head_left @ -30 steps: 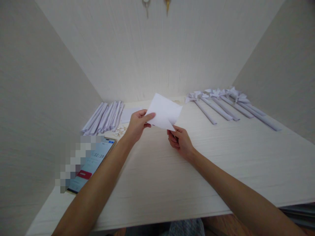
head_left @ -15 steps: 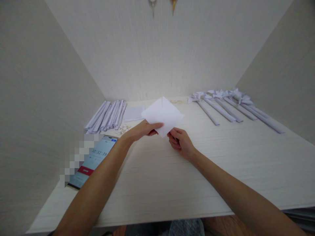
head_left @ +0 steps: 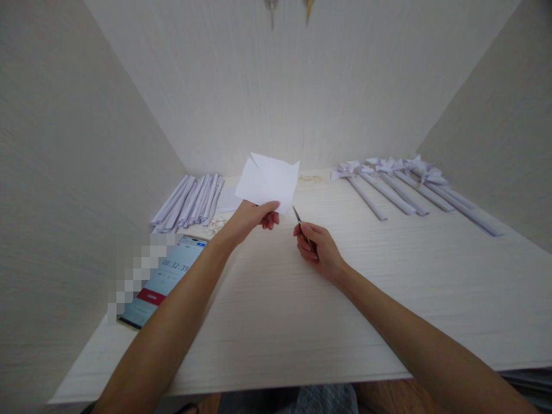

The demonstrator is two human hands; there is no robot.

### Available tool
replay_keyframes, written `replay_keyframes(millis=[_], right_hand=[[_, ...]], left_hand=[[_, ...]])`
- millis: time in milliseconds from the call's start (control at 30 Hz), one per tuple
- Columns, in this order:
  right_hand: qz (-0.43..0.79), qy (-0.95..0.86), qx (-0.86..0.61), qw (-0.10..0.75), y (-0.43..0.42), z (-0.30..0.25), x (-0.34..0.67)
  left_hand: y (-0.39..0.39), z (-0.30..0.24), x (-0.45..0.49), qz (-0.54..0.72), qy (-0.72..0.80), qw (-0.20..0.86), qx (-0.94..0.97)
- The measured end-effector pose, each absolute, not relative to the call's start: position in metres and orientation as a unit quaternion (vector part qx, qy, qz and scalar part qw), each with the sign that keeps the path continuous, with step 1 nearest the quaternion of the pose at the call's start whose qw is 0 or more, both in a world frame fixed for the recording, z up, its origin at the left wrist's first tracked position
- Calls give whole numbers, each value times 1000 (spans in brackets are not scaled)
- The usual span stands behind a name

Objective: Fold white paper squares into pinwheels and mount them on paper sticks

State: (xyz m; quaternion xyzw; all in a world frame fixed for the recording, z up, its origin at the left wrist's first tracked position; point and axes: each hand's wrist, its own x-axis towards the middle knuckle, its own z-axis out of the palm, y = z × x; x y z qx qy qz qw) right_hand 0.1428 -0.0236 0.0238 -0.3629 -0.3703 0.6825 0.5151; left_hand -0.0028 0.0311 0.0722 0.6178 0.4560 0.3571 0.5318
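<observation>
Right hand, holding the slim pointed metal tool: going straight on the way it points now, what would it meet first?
Most likely the square white paper sheet in the left hand: the tool leads the right hand and points toward the sheet, though depth is unclear.

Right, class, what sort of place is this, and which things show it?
Probably a small craft booth or work nook: a white table hemmed in by pale walls, rolled paper tubes lined up at the left, and a white paper sheet held in the left hand.
</observation>
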Motion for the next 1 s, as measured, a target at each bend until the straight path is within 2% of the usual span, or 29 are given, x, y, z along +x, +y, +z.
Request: replay_keyframes(millis=[200,1000], right_hand=[[690,-381,-347,508,-25,24,142],[689,-376,-357,506,-26,26,140]], left_hand=[[24,78,5,375,490,497,610],[19,74,15,423,472,531,561]])
